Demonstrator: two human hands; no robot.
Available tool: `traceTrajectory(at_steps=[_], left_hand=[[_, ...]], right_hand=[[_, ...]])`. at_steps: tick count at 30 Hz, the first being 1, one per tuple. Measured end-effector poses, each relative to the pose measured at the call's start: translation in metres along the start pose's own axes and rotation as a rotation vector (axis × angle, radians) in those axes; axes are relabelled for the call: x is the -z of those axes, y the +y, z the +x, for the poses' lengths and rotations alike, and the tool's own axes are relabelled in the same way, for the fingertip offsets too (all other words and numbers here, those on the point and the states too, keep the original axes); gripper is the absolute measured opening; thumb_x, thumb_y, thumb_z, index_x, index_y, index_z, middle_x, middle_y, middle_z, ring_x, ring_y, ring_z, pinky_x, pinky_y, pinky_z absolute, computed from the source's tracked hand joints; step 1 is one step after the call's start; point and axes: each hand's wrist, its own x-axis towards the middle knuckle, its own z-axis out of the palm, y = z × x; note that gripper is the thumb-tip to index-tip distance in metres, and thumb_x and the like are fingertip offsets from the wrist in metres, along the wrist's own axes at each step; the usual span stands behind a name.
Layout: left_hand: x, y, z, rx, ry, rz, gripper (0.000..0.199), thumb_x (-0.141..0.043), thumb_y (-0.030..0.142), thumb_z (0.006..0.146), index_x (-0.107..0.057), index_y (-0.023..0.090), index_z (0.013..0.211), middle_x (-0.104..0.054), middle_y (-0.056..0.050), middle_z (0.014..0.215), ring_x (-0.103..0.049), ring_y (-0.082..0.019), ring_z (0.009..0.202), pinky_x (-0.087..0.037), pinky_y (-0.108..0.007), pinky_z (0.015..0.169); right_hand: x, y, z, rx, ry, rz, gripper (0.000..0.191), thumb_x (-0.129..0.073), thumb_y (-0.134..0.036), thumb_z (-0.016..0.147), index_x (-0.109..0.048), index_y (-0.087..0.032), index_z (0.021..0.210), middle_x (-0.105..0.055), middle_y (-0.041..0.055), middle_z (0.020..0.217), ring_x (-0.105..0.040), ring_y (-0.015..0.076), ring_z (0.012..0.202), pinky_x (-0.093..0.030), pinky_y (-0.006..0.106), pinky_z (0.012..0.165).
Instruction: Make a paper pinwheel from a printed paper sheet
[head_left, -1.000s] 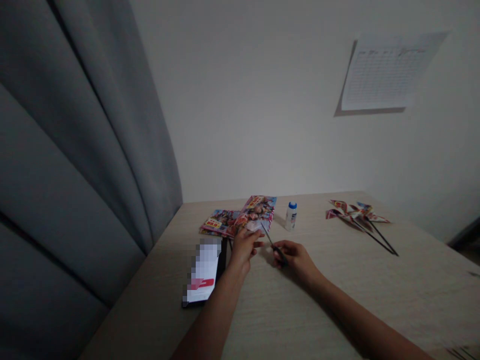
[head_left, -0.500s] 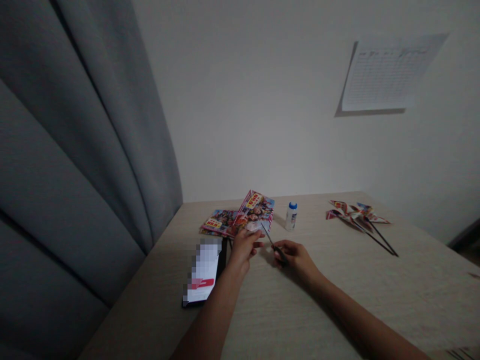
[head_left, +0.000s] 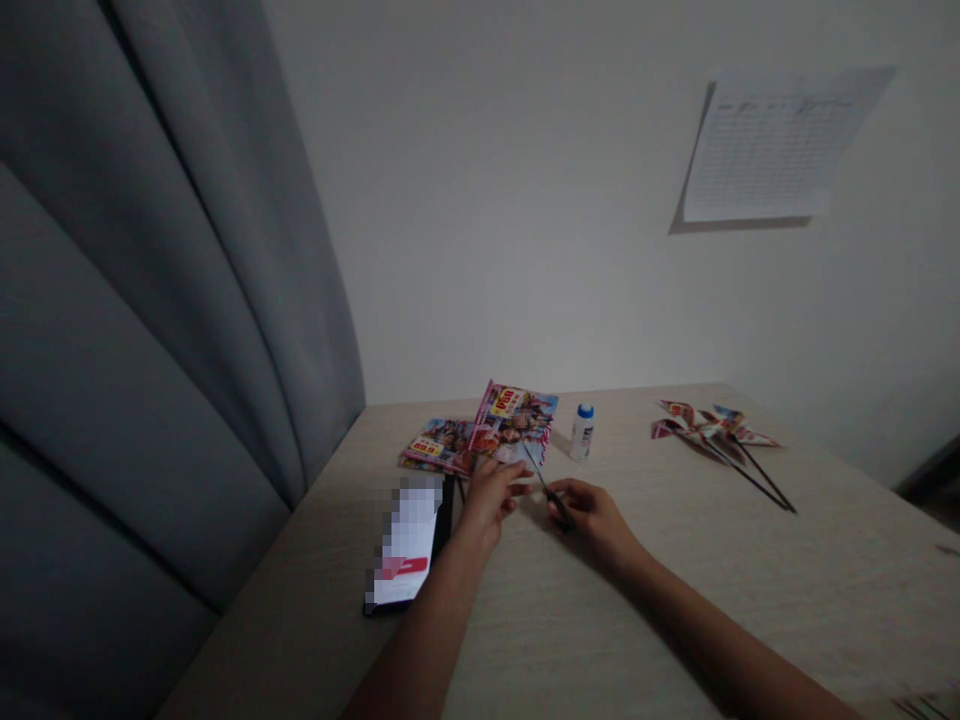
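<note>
A colourful printed sheet (head_left: 514, 420) is raised at an angle above the table, its lower edge held by my left hand (head_left: 495, 495). The thumb side of that hand is hidden behind its back, and some fingers point right. My right hand (head_left: 589, 515) is closed round the dark handles of a pair of scissors (head_left: 537, 466). The thin blades reach up and left to the lower right part of the sheet; I cannot tell whether they are apart. More printed sheets (head_left: 435, 445) lie just left of the raised one.
A phone (head_left: 409, 550) with a lit screen lies left of my left forearm. Behind my right hand stands a white glue bottle (head_left: 582, 438) with a blue cap. Paper pinwheels (head_left: 709, 428) on dark sticks lie at the right. A grey curtain (head_left: 187, 300) borders the left side.
The raised sheet has turned and its top has shifted slightly, showing its front more squarely. Both hands and the scissors have stayed almost in place.
</note>
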Motion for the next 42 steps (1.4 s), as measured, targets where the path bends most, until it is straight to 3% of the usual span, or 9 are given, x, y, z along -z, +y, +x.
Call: traceTrajectory(at_steps=[9,22,42], left_hand=[[-0.0022,0.0001,0.0008,0.012,0.095,-0.071,0.023,-0.073,0.03,0.078,-0.059,0.018,0.092,-0.07,-0.002,0.078,-0.068,-0.011,0.054,-0.026,-0.013,0.037],[-0.0034,-0.0027,0.0015,-0.025,0.106,-0.037,0.031,-0.078,0.036,0.077,-0.061,0.019,0.097,-0.069,-0.001,0.081,-0.067,-0.009,0.053,-0.027,-0.013,0.039],[-0.0028,-0.004,0.0026,-0.011,0.102,-0.048,0.032,-0.078,0.036,0.076,-0.063,0.019,0.099,-0.069,-0.001,0.079,-0.067,-0.009,0.052,-0.026,-0.013,0.038]], right_hand=[[0.0016,0.0024,-0.0009,0.026,0.01,-0.173,0.035,-0.073,-0.039,0.076,-0.068,-0.014,0.1,-0.067,0.001,0.067,-0.057,0.0139,0.06,-0.041,0.025,0.058],[-0.0028,-0.0063,-0.0038,-0.018,0.014,-0.111,0.047,-0.08,-0.051,0.066,-0.07,-0.015,0.095,-0.064,0.0003,0.064,-0.056,0.0154,0.059,-0.041,0.028,0.058],[-0.0052,-0.0063,-0.0034,-0.031,0.011,-0.05,0.05,-0.081,-0.052,0.062,-0.067,-0.015,0.092,-0.063,-0.0005,0.062,-0.056,0.0148,0.057,-0.04,0.028,0.058]])
